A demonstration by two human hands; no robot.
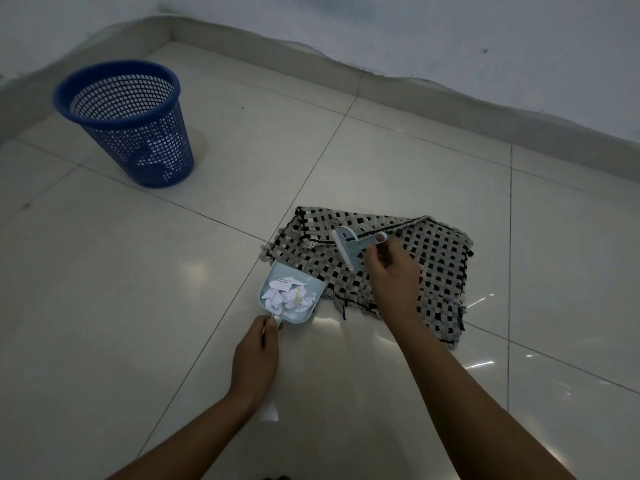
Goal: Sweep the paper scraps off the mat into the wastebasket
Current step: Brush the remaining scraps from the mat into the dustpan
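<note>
A black-and-white woven mat lies rumpled on the tiled floor. My left hand grips the handle of a small light-blue dustpan that sits at the mat's left edge. White paper scraps are piled inside the pan. My right hand holds a small light-blue brush by its handle over the mat's middle, bristles down toward the pan. A blue mesh wastebasket stands upright at the far left, with some white paper visible through its lower wall.
Glossy white floor tiles surround the mat. A low skirting and a pale wall run along the back, meeting in a corner behind the wastebasket. Open floor lies between the dustpan and the basket.
</note>
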